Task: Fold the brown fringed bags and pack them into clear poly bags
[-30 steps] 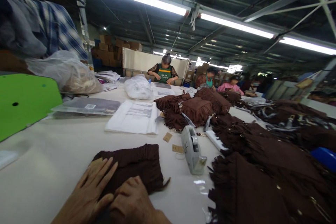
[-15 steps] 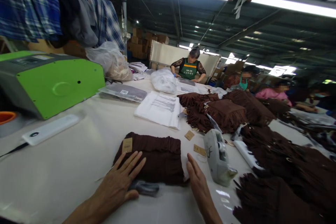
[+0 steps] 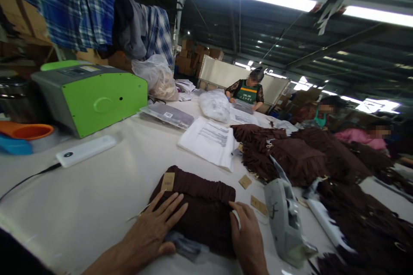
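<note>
A folded dark brown garment (image 3: 203, 210) with a gathered waistband lies on the white table in front of me. A tan hang tag (image 3: 167, 181) is on its upper left corner. My left hand (image 3: 151, 225) rests flat on the garment's left side, fingers spread. At the right edge, my right hand (image 3: 247, 232) has its fingers bent over the side, closed on the garment. A bit of white sheet (image 3: 237, 219) shows between its thumb and fingers. Partly under the garment's near edge is a crumpled clear plastic bag (image 3: 189, 245).
A grey tape dispenser (image 3: 285, 223) and loose tan tags (image 3: 245, 181) are to the right, beside heaped brown fringed garments (image 3: 290, 159). Printed white bags (image 3: 208, 139) lie beyond. At left are a green machine (image 3: 106, 101) and a white power bank (image 3: 85, 150). A co-worker (image 3: 247, 92) stands across the table.
My right hand has moved from beside the garment onto its right edge, and its fingers have closed there. My left hand stays flat on the garment. The whole view has shifted.
</note>
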`<state>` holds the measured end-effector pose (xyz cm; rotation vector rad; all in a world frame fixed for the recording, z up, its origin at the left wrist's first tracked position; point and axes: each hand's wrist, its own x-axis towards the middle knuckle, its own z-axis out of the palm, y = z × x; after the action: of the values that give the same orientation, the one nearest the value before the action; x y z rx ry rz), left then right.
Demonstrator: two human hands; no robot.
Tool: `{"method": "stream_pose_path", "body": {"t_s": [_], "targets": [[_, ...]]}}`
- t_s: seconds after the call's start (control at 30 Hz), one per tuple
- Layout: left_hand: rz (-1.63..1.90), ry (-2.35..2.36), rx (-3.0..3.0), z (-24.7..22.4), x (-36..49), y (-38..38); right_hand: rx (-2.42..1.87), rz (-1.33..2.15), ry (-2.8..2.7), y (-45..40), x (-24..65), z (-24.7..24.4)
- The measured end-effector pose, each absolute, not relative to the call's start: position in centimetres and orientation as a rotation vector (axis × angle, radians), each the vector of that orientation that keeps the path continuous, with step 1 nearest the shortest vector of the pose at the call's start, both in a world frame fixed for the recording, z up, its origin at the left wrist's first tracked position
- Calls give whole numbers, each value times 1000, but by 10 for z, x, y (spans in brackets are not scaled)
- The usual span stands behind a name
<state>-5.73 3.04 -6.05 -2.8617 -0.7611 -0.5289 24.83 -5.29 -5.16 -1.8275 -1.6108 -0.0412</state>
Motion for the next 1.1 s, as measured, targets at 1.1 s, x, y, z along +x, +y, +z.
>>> {"method": "stream_pose_path", "body": {"t_s": [1.1], "targets": [[-672, -662, -2732, -74, -60, 35, -1503, 378, -2141, 9, 220, -67]]}}
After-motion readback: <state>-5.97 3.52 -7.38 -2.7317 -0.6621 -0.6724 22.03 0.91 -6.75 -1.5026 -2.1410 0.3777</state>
